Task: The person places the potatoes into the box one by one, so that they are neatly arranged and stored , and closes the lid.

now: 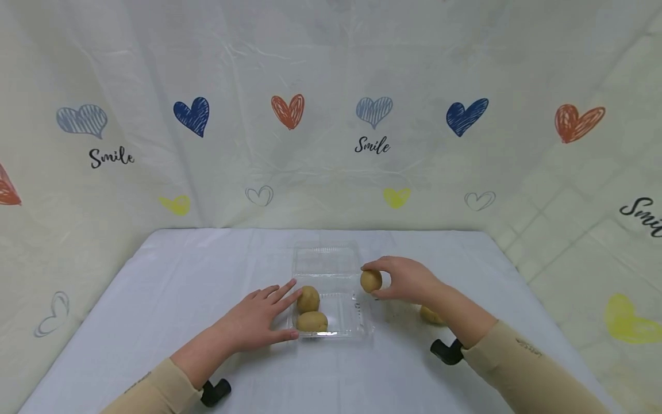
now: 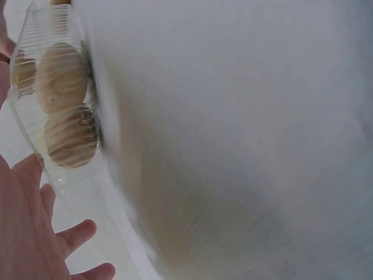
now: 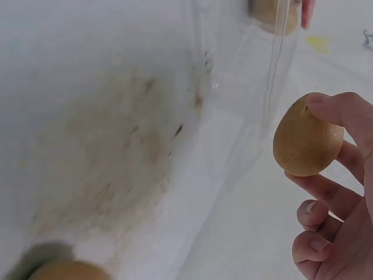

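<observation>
A clear plastic clamshell box [image 1: 341, 330] stands on the white-covered table, its lid [image 1: 326, 259] folded back to the far side. Two potatoes, a rounder potato [image 1: 308, 299] and an oval potato [image 1: 312, 322], sit in its left part. My left hand [image 1: 258, 319] spreads its fingers against the box's left edge. Between thumb and fingers my right hand [image 1: 408, 280] pinches a potato [image 3: 308, 137], held up at the box's right side. Another potato [image 1: 430, 315] lies on the table, partly hidden under my right forearm.
Brown dirt smudges [image 3: 122, 146] mark the cloth to the right of the box. A black wrist mount [image 1: 447, 351] hangs under the right sleeve, another black mount [image 1: 215, 393] under the left. Behind the table hangs a backdrop [image 1: 331, 172] printed with hearts.
</observation>
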Demonstrator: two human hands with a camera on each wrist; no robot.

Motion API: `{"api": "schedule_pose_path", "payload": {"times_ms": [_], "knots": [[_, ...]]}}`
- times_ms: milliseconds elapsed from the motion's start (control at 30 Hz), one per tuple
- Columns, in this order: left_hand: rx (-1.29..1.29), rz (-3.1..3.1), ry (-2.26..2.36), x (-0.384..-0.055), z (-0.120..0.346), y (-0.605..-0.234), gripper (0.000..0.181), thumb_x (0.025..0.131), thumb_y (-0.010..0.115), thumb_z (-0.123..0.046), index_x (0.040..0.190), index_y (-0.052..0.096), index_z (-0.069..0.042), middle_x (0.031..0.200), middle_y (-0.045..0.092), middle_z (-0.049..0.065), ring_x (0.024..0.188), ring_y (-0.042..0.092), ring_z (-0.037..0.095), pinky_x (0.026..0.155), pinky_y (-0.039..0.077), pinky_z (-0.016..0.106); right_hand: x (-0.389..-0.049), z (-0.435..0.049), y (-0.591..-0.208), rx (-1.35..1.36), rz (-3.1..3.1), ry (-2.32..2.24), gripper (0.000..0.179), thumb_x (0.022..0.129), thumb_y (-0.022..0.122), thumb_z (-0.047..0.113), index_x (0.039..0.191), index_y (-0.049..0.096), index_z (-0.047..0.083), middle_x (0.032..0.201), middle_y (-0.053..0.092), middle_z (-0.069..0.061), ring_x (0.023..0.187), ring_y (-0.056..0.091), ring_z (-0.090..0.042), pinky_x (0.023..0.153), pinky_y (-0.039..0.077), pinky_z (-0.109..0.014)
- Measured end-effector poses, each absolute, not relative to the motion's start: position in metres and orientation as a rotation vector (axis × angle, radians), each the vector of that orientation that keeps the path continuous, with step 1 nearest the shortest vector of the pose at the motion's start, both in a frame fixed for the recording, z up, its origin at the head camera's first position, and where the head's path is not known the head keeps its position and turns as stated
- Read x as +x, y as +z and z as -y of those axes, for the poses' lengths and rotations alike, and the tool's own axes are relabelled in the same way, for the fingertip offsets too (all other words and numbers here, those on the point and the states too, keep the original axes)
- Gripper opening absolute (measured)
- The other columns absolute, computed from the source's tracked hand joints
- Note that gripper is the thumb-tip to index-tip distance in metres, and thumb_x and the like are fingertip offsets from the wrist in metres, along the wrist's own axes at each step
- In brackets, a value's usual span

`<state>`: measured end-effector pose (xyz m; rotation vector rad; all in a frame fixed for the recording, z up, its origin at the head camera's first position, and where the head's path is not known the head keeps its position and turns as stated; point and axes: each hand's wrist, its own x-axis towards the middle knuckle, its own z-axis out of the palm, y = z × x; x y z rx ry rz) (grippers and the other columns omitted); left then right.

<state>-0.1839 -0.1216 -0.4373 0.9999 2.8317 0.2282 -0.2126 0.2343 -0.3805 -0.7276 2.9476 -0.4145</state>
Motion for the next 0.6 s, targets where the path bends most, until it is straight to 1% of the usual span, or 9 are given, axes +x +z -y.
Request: {"api": "schedule_pose_path", "payload": {"times_ms": [100,167,333,467,600], "knots": [[1.002,-2.835,0.226,-0.184,0.121,-0.437,0.087,0.089,0.048,-0.075,0.159,0.021,-0.031,0.166,0.014,-0.003,0.144,0.031,0.030,0.112,0.030,0.056,-0.214,-0.221,-0.379,-0.834,-2.941,-0.418,0.048,0.082,0.079,0.032,0.128,0.067,0.024,0.119,0.067,0.008,0.110,0.061,-0.016,0.092,0.050,-0.039],[1.003,-2.835,0.230,-0.184,0.121,-0.437,0.087,0.089,0.049,-0.074,0.159,0.021,-0.031,0.166,0.014,-0.003,0.144,0.031,0.030,0.112,0.030,0.056,-0.215,-0.214,-0.379,-0.891,-2.922,-0.430,0.048,0.082,0.079,0.029,0.128,0.067,0.022,0.118,0.067,0.009,0.108,0.062,-0.016,0.090,0.051,-0.038],[0.992,-2.831,0.226,-0.184,0.120,-0.438,0.087,0.089,0.049,-0.074,0.159,0.021,-0.032,0.166,0.014,-0.004,0.145,0.030,0.030,0.112,0.030,0.056,-0.216,-0.200,-0.379,-0.964,-2.884,-0.422,0.048,0.081,0.079,0.026,0.127,0.068,0.022,0.119,0.067,0.008,0.110,0.062,-0.018,0.091,0.050,-0.038],[0.984,-2.831,0.229,-0.183,0.121,-0.438,0.086,0.089,0.049,-0.074,0.159,0.021,-0.033,0.166,0.014,-0.004,0.145,0.030,0.030,0.112,0.029,0.056,-0.215,-0.190,-0.381,-0.962,-2.854,-0.375,0.048,0.081,0.079,0.027,0.128,0.068,0.022,0.122,0.067,0.008,0.111,0.062,-0.016,0.091,0.051,-0.038],[0.982,-2.834,0.230,-0.183,0.121,-0.437,0.086,0.089,0.049,-0.074,0.159,0.022,-0.032,0.166,0.014,-0.004,0.145,0.030,0.030,0.112,0.029,0.056,-0.214,-0.181,-0.389,-0.969,-2.822,-0.274,0.047,0.082,0.078,0.026,0.128,0.068,0.024,0.119,0.067,0.010,0.108,0.062,-0.013,0.088,0.051,-0.037]]}}
